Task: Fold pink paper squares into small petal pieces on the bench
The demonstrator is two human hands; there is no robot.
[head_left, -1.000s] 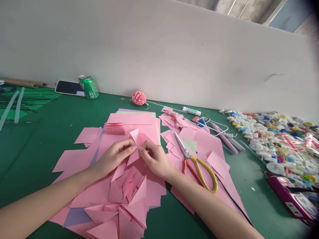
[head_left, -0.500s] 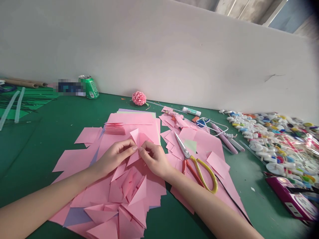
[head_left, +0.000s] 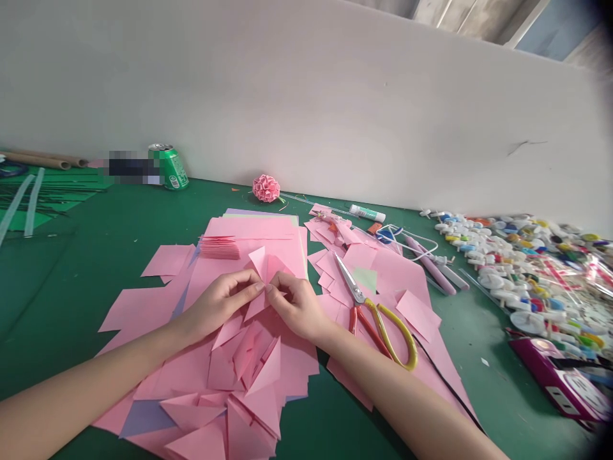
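Note:
Between my two hands is a folded piece of pink paper [head_left: 258, 260], its pointed flaps spreading above and below the fingertips. My left hand [head_left: 233, 292] pinches it from the left, and my right hand [head_left: 295, 302] pinches it from the right, thumbs almost touching. The fingers partly hide the fold. Beneath lie large pink paper sheets [head_left: 191, 358]. Just behind my left hand sits a neat stack of small pink papers [head_left: 219, 247]. Toward me, several folded pink paper pieces [head_left: 253, 358] lie in a loose heap.
Scissors [head_left: 378, 313] with red and yellow handles rest on pink sheets at right. Farther back are a pink paper ball [head_left: 266, 188], a glue stick [head_left: 367, 213], a green can [head_left: 172, 167] and a pink glue gun [head_left: 431, 262]. Many plastic pieces [head_left: 531, 275] and a purple power strip [head_left: 558, 380] lie far right.
Both hands keep nearly the same pinch on the folded pink paper. The whole view has shifted very slightly; nothing else visibly differs.

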